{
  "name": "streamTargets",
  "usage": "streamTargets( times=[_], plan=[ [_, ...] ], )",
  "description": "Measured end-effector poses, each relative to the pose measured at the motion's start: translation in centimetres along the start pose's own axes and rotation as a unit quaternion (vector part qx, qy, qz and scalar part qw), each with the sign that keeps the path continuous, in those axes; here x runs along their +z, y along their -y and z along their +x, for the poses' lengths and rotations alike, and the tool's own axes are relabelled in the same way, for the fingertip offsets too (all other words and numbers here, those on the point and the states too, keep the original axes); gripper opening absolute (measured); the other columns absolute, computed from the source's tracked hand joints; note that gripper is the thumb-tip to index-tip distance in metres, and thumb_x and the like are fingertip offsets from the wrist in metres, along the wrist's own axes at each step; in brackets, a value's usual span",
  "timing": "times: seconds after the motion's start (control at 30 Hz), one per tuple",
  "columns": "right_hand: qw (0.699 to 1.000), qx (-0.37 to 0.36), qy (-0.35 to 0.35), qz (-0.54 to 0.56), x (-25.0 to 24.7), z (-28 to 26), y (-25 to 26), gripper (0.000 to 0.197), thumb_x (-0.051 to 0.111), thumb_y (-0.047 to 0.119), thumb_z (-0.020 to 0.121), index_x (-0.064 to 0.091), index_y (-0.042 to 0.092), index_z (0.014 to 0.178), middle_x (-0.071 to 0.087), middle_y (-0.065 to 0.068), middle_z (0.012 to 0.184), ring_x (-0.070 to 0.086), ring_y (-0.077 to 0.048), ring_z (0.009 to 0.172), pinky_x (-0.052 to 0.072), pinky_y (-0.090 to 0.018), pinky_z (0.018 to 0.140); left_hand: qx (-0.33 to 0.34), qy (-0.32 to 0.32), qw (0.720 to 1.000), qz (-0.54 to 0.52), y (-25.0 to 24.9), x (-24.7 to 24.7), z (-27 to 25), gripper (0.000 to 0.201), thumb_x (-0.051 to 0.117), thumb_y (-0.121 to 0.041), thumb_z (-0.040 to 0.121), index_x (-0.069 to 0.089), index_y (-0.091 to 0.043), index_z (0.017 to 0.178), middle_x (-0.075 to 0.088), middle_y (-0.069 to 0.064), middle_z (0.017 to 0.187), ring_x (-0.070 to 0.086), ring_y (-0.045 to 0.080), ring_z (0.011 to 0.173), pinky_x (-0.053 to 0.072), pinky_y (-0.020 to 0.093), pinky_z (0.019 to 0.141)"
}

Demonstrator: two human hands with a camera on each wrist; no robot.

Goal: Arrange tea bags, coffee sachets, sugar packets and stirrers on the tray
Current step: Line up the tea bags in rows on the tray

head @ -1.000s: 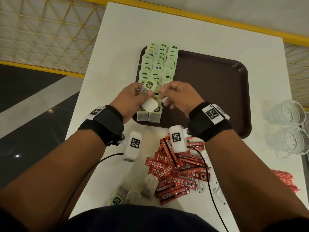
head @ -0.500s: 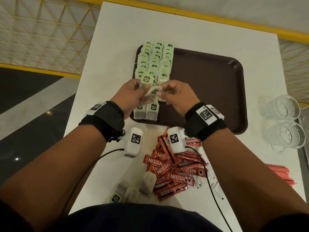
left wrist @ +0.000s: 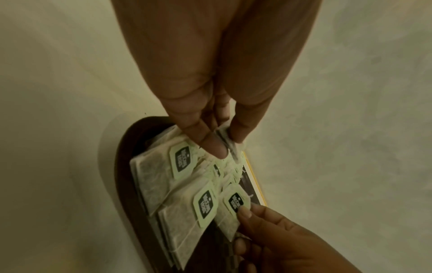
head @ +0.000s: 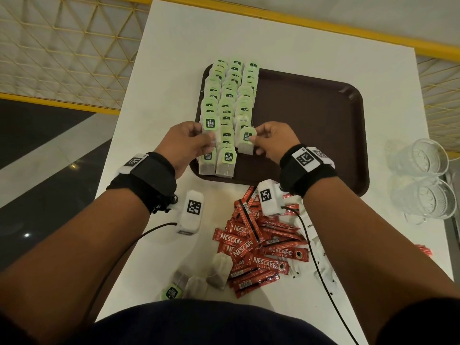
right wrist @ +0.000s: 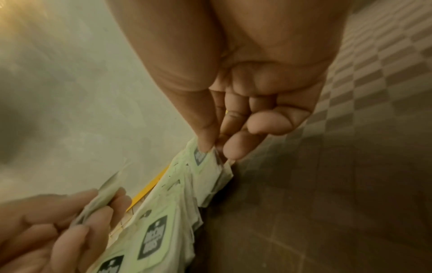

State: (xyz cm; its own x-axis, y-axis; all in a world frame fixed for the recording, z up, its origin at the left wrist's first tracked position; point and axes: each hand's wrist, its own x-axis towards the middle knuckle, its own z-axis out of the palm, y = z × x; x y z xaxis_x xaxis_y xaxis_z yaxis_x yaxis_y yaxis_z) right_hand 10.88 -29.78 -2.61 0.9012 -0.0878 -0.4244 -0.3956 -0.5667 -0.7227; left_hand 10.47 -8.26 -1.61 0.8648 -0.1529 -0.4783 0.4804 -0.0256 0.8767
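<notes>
Tea bags fill three overlapping rows on the left of my brown tray. My left hand pinches one bag over the left row; my right hand pinches another at the right row's near end. A careless set-down could snag strings and skew the rows. Coffee sachets and a few loose bags wait on the table.

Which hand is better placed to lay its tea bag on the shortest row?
Right. The right hand pinches a tea bag at the near end of the shortest row; the left hand is beside the left row.
</notes>
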Motion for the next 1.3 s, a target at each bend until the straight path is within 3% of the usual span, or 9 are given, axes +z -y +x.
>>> streamTargets(
  times=[0.17, 0.33, 0.47, 0.57, 0.7, 0.87, 1.0, 1.2, 1.3],
  plan=[
    [0.999, 0.012, -0.031, -0.039, 1.1, 1.5, 0.2, 0.015, 0.071, 0.023, 0.088, 0.063, 0.012, 0.092, 0.07, -0.007, 0.087, 0.065, -0.017, 0.063, 0.058, -0.031, 0.07, -0.011, 0.004, 1.0, -0.013, -0.4, 0.2, -0.5, 0.005, 0.056, -0.007, 0.097, 0.061, -0.008, 0.095, 0.07, 0.009, 0.105, 0.068, 0.02, 0.095, 0.057, 0.031, 0.087],
    [0.996, 0.03, -0.039, -0.073, 1.3, 1.8, 0.2, 0.021, 0.071, 0.033, 0.085, 0.056, 0.021, 0.076, 0.07, -0.006, 0.091, 0.068, -0.026, 0.084, 0.057, -0.046, 0.081, 0.007, 0.013, 0.999, 0.031, -0.9, 0.3, -0.7, 0.004, 0.062, -0.01, 0.094, 0.065, -0.013, 0.095, 0.071, 0.007, 0.102, 0.066, 0.013, 0.087, 0.056, 0.025, 0.073],
    [0.997, 0.005, -0.07, -0.039, 0.4, 0.7, 0.6, 0.022, 0.064, 0.038, 0.09, 0.063, 0.016, 0.088, 0.069, -0.004, 0.089, 0.067, -0.02, 0.078, 0.057, -0.038, 0.075, 0.015, 0.001, 0.999, 0.032, -0.8, 0.5, -0.9, 0.007, 0.069, -0.008, 0.09, 0.064, -0.013, 0.09, 0.069, 0.016, 0.098, 0.066, 0.019, 0.087, 0.057, 0.027, 0.077],
    [0.997, -0.02, 0.001, 0.07, 0.1, -1.4, 2.0, 0.028, 0.06, 0.036, 0.094, 0.067, 0.009, 0.096, 0.07, -0.004, 0.092, 0.06, -0.009, 0.066, 0.05, -0.023, 0.06, 0.024, 0.01, 0.998, 0.06, -0.6, 1.0, -1.1, 0.012, 0.072, -0.009, 0.087, 0.067, -0.01, 0.098, 0.072, 0.017, 0.1, 0.067, 0.02, 0.087, 0.056, 0.034, 0.082],
    [0.993, -0.039, 0.059, 0.095, 0.7, -3.0, 2.3, 0.012, 0.069, 0.026, 0.089, 0.066, 0.016, 0.093, 0.07, -0.01, 0.089, 0.06, -0.01, 0.068, 0.05, -0.022, 0.06, 0.038, 0.027, 0.996, 0.077, -0.8, 2.1, -1.4, 0.014, 0.077, -0.011, 0.082, 0.066, -0.019, 0.089, 0.071, 0.001, 0.083, 0.066, 0.011, 0.075, 0.056, 0.023, 0.07],
    [0.992, -0.001, 0.018, 0.122, 0.7, -2.9, 0.6, 0.014, 0.07, 0.02, 0.089, 0.066, 0.01, 0.097, 0.07, -0.009, 0.088, 0.06, -0.006, 0.063, 0.05, -0.018, 0.056, 0.044, 0.022, 0.992, 0.114, -0.5, 2.4, -1.3, 0.025, 0.077, -0.013, 0.083, 0.067, -0.01, 0.106, 0.071, 0.013, 0.103, 0.067, 0.017, 0.088, 0.059, 0.031, 0.081],
    [0.992, 0.052, 0.002, 0.115, 0.6, -2.5, -0.8, 0.015, 0.07, 0.02, 0.089, 0.066, 0.01, 0.099, 0.071, -0.009, 0.092, 0.058, -0.007, 0.061, 0.048, -0.018, 0.052, 0.048, 0.0, 0.993, 0.108, -0.2, 2.0, -1.4, 0.023, 0.07, -0.013, 0.089, 0.066, -0.008, 0.11, 0.069, 0.015, 0.11, 0.066, 0.015, 0.09, 0.058, 0.022, 0.074],
    [0.997, 0.062, 0.001, 0.035, 1.0, -1.8, -1.4, 0.01, 0.072, 0.024, 0.087, 0.065, 0.017, 0.086, 0.071, -0.001, 0.083, 0.056, -0.006, 0.053, 0.043, -0.018, 0.048, 0.037, -0.019, 0.993, 0.109, 0.3, 1.1, -2.3, 0.022, 0.07, -0.014, 0.089, 0.066, -0.009, 0.11, 0.069, 0.016, 0.11, 0.066, 0.015, 0.088, 0.057, 0.037, 0.08],
    [0.997, 0.07, 0.001, 0.013, 1.1, -1.5, -1.0, 0.011, 0.073, 0.024, 0.086, 0.066, 0.015, 0.086, 0.07, 0.0, 0.082, 0.056, -0.006, 0.051, 0.045, -0.019, 0.051, 0.043, -0.025, 0.992, 0.115, 0.1, 0.9, -3.0, 0.023, 0.071, -0.015, 0.088, 0.066, -0.009, 0.11, 0.069, 0.015, 0.108, 0.065, 0.013, 0.084, 0.057, 0.037, 0.08]
  ],
)
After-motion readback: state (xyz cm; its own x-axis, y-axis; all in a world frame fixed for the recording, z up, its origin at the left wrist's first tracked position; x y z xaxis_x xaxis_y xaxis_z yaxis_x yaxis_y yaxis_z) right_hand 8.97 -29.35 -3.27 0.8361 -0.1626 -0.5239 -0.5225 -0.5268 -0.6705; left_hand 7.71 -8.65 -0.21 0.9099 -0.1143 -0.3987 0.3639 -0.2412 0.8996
